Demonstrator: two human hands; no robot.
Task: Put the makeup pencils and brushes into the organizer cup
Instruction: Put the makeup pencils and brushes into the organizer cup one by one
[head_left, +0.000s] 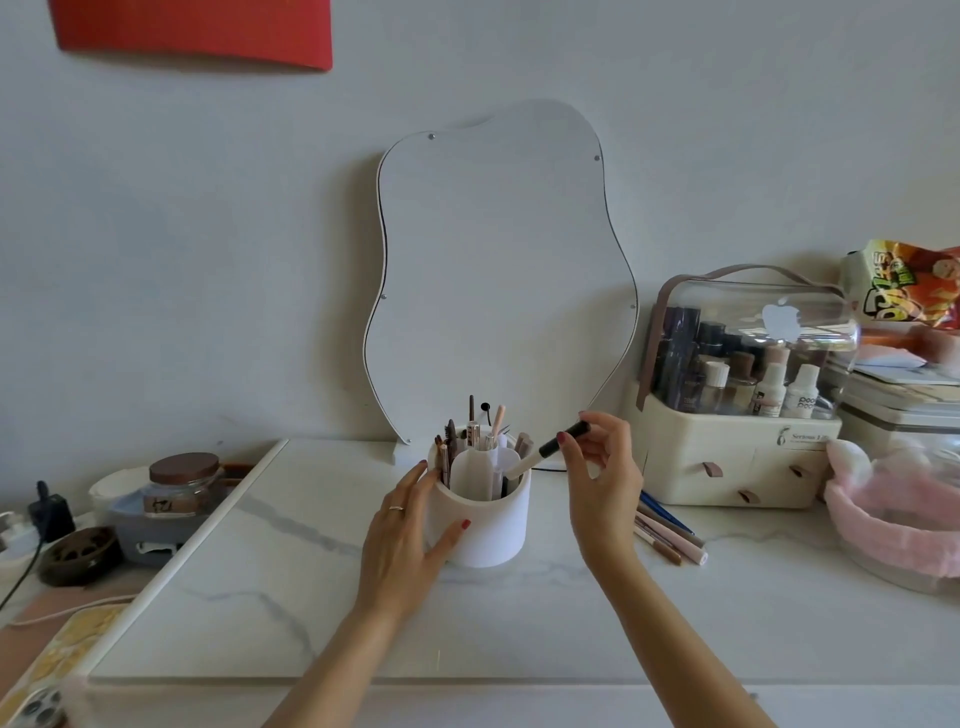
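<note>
A white round organizer cup (488, 530) with inner compartments stands mid-table. Several pencils and brushes (470, 434) stand upright in its back sections. My left hand (410, 535) wraps the cup's left side, thumb across the front. My right hand (602, 478) pinches a black-and-white makeup pencil (550, 447) at its black upper end. The pencil is tilted, and its white lower end dips into the cup's right compartment. A few more pencils (670, 532) lie loose on the table to the right of the cup, behind my right wrist.
A wavy mirror (498, 270) leans on the wall behind the cup. A clear-lidded cosmetics box (743, 415) stands right, a pink fluffy basket (893, 519) beyond it. At left are a glass jar (182, 483), a dark bowl (78, 556) and a cable.
</note>
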